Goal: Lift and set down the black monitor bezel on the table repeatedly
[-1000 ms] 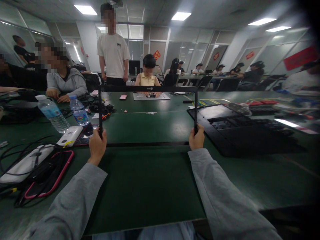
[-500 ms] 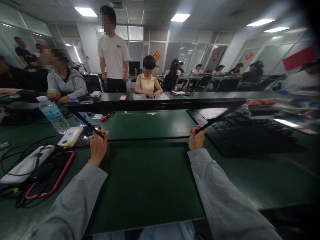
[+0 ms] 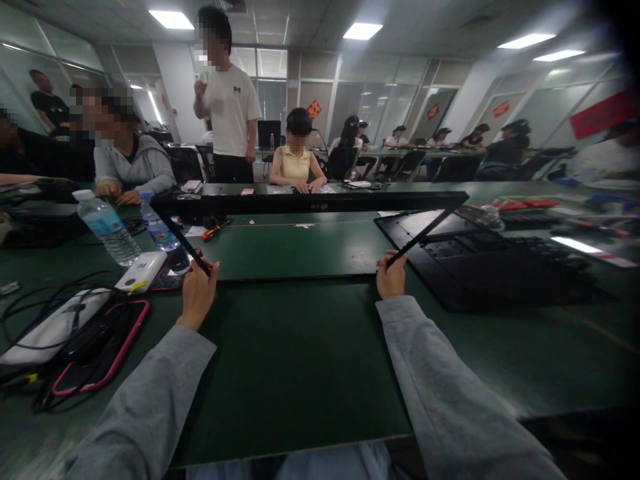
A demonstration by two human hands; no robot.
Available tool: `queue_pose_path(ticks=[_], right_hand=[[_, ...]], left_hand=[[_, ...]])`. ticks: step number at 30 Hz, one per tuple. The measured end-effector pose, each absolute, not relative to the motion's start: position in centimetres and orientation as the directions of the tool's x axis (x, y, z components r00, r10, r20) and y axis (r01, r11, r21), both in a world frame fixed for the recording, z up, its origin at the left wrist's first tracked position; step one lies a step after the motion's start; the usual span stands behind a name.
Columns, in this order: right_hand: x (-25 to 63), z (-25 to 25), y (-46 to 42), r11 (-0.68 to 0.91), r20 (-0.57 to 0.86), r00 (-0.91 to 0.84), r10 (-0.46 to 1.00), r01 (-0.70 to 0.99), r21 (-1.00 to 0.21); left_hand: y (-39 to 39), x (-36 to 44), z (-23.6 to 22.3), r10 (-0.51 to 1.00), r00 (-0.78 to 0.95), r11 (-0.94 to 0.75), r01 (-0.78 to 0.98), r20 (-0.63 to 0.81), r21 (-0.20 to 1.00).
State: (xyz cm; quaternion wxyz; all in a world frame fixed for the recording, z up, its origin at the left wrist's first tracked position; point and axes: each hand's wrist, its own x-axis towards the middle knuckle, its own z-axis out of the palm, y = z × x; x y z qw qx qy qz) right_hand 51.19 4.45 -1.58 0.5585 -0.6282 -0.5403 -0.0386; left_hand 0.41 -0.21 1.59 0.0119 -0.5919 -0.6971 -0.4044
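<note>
A thin black monitor bezel (image 3: 280,203) spans the space between my hands above the green table, its far bar lifted and its near bar lower. The logo on the far bar appears upside down. My left hand (image 3: 199,290) is closed around the bezel's left side, and my right hand (image 3: 391,275) grips the right side. Through the open middle the tabletop shows. Just right of my right hand, a large black monitor back panel (image 3: 480,267) lies on the table.
Two water bottles (image 3: 107,227) stand at left, one partly behind the bezel. Nearby lie a white power bank (image 3: 141,272), cables, and a pink-edged phone (image 3: 107,350). An orange-handled tool (image 3: 213,231) lies beyond the bezel. A co-worker (image 3: 299,160) sits across the table.
The bezel's far bar looks shorter and a little higher in view, as the frame has tilted or shifted away. Both hands keep their grip. The standing person has raised a hand.
</note>
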Motion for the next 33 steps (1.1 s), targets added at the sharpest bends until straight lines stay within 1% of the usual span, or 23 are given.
queue_pose_path(ticks=[2, 5, 9, 14, 23, 33], right_hand=[[51.2, -1.6, 4.4, 0.198, 0.645, 0.411, 0.644, 0.725, -0.659], [51.2, -1.7, 4.5, 0.174, 0.620, 0.411, 0.668, 0.724, -0.667], [51.3, -1.9, 4.6, 0.119, 0.560, 0.408, 0.721, 0.723, -0.680], [51.4, -2.0, 4.7, 0.088, 0.516, 0.404, 0.755, 0.717, -0.691], [51.3, -1.8, 4.5, 0.028, 0.458, 0.421, 0.783, 0.711, -0.702], [51.1, -1.4, 3.9, -0.003, 0.454, 0.426, 0.783, 0.732, -0.682]], left_hand=[[-0.2, 0.3, 1.4, 0.821, -0.283, -0.049, 0.831, 0.497, 0.554], [0.0, 0.1, 0.9, 0.831, -0.246, -0.067, 0.845, 0.498, 0.530], [0.1, -0.1, 0.4, 0.853, -0.215, -0.076, 0.850, 0.475, 0.521], [-0.1, 0.1, 0.7, 0.866, -0.222, -0.048, 0.854, 0.447, 0.517], [-0.2, 0.1, 0.7, 0.865, -0.214, -0.065, 0.850, 0.454, 0.523], [-0.7, 0.9, 1.9, 0.874, -0.283, 0.060, 0.870, 0.396, 0.489]])
